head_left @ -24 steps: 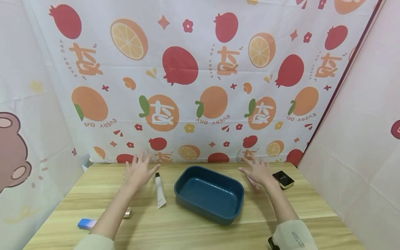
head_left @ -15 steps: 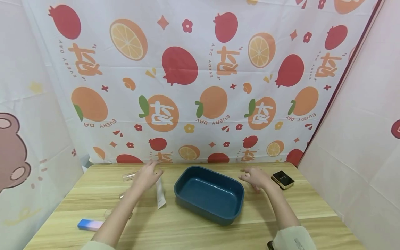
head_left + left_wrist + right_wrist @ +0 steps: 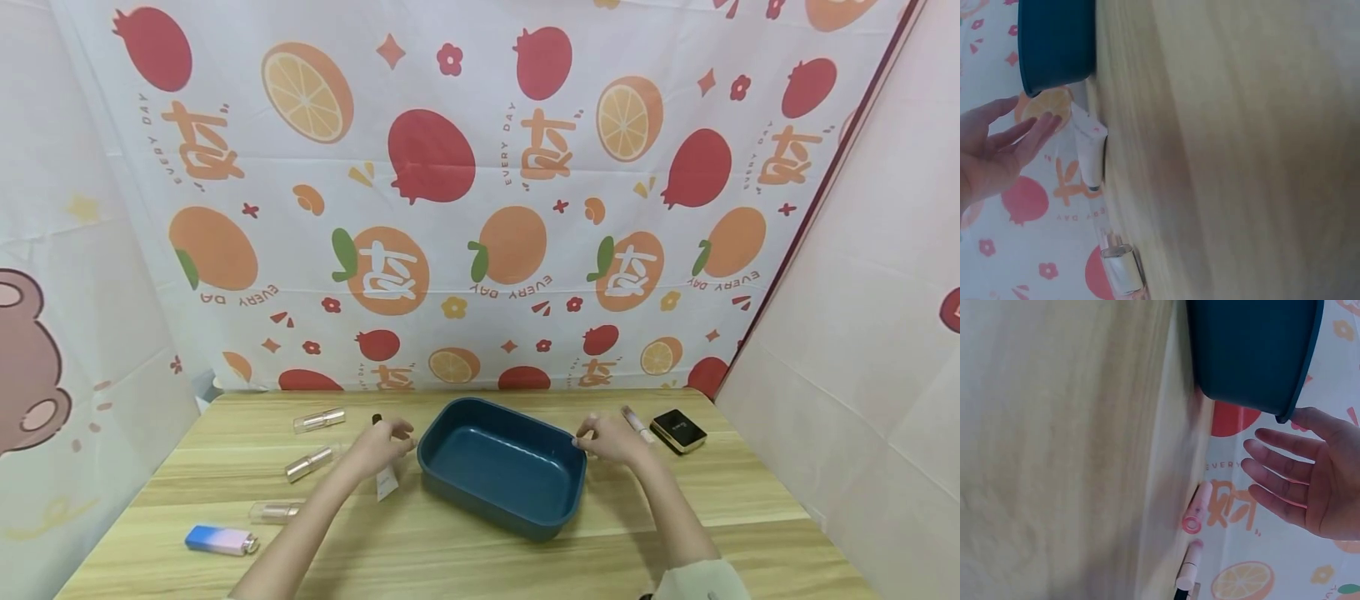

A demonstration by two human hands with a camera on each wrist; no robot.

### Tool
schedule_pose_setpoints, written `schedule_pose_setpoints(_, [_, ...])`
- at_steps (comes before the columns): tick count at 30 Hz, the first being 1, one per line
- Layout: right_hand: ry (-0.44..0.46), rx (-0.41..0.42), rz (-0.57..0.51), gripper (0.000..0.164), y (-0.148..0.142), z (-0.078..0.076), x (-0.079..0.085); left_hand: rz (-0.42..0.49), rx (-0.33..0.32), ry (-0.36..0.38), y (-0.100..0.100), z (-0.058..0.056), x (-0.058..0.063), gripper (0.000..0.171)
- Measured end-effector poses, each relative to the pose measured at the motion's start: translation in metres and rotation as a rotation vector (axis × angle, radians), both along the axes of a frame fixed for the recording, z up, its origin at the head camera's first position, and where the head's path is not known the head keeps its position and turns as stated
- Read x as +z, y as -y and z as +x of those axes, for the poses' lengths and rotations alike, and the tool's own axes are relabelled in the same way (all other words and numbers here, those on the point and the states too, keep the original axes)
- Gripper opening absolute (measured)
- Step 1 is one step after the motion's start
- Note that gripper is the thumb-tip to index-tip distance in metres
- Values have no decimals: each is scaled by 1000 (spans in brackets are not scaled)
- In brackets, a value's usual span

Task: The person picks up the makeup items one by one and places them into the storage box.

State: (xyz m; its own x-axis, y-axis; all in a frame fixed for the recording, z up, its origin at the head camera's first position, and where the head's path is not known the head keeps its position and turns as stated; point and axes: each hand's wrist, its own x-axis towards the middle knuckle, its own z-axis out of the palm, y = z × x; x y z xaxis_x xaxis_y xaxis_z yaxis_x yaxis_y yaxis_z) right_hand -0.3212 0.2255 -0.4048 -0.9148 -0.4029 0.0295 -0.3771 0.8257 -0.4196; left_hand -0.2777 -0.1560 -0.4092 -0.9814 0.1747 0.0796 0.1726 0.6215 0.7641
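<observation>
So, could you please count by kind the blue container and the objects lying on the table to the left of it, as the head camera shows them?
Blue container: 1
White squeeze tube, partly behind the left hand: 1
Pale lipstick-like tubes: 3
Blue-and-pink tube: 1
Total: 6

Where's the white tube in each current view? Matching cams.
Head: white tube, left of centre, below mid-height, partly hidden by the left hand.
Left wrist: white tube, left of centre, about mid-height.
Right wrist: not in it.
Shared landmark: dark blue bin, in all three.
</observation>
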Motion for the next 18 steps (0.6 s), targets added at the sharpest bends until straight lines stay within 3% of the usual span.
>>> schedule_pose_setpoints(7, [67, -79, -20, 12, 9, 6, -1, 79, -7, -16, -8, 1, -7, 23])
schedule_pose_setpoints(12, [68, -102, -31, 9, 13, 5, 0, 142, -26, 22, -11, 1, -6, 23])
schedule_pose_setpoints(18, [58, -127, -7, 11, 18, -4, -3, 127, -14, 29, -13, 2, -5, 25])
